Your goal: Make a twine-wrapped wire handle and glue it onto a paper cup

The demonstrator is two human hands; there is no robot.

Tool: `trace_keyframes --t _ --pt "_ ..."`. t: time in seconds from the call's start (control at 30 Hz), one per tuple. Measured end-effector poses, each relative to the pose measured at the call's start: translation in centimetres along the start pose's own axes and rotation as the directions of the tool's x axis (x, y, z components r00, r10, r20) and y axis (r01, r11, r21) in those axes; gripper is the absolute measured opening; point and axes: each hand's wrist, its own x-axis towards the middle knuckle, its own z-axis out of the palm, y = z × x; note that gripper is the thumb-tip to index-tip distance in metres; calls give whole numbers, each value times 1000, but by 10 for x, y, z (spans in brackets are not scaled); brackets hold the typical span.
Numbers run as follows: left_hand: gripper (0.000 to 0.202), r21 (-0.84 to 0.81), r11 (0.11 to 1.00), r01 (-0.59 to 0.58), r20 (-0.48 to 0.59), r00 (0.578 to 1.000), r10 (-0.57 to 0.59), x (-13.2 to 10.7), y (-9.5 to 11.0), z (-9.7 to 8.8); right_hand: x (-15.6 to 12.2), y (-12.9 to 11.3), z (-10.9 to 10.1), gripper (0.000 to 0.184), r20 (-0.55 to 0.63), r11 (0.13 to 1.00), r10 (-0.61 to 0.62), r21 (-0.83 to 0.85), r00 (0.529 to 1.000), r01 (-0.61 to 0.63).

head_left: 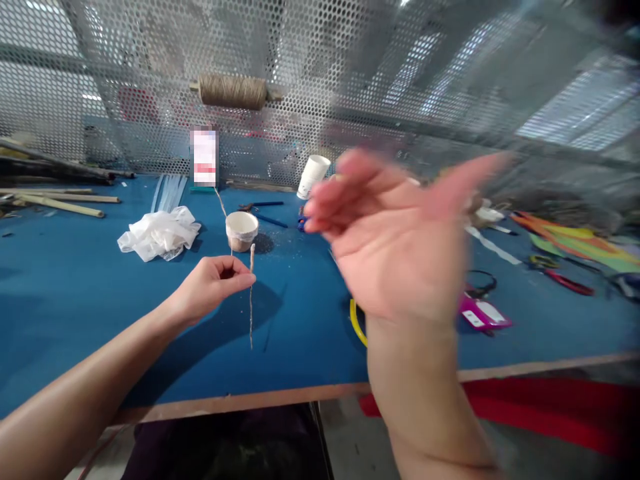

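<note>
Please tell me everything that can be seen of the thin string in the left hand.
The thin string is pale grey-brown and looks like rough twisted fibre. The left hand pinches it near its upper end between thumb and fingertips. A short tip stands above the fingers; the longer part hangs straight down over the blue table. Nothing else seems to touch it.

A blue-topped workbench (60,313) with a bare wooden front edge (240,402) fills the foreground; a perforated metal screen (325,60) stands behind it; daylight from windows (575,113) glows through the holes; grey floor (345,433) below.
</note>
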Motion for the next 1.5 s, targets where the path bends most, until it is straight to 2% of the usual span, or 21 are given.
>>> trace_keyframes --t 0.07,0.1,0.17,0.2,0.27,0.33,0.37,0.5,0.67,0.87,1.17,1.5 --pt "20 -9 1000 -6 3 1000 6 1 -1 0 2 20 4 40 -24 990 -50 127 998 53" --pt "20 -13 1000 -11 2 1000 11 1 -1 0 2 31 6 33 -22 993 -39 107 999 41" --pt "20 -17 1000 -21 -9 1000 20 1 -1 0 2 54 8 27 -5 999 9 -50 1000 -9" --pt "20 -23 999 -23 -5 1000 23 1 -1 1 2 64 9 26 56 992 76 -103 996 -70" --pt "18 -50 999 -20 51 998 22 1 0 1 2 80 13 24 255 975 221 -87 941 -206" --pt "17 -79 997 -14 131 991 24 0 0 1 3 90 17 20 368 965 249 -16 896 -262" --pt "18 -82 997 -11 153 988 23 0 0 1 3 93 18 17 383 963 242 18 891 -269" --pt "18 -27 1000 8 135 991 -4 0 0 -2 5 99 16 18 343 949 264 75 901 -306" --pt "20 59 998 -12 202 979 -1 0 3 -4 4 106 11 22 336 931 312 76 889 -356" --pt "18 223 972 -76 121 991 50 0 2 0 4 107 10 24 331 936 326 17 886 -351" --pt "23 220 973 -70 82 995 53 0 -2 5 1 103 12 24 322 948 317 -76 892 -310" --pt "23 166 986 -3 28 1000 -1 2 -4 8 -2 103 18 24 250 953 289 -167 924 -253"
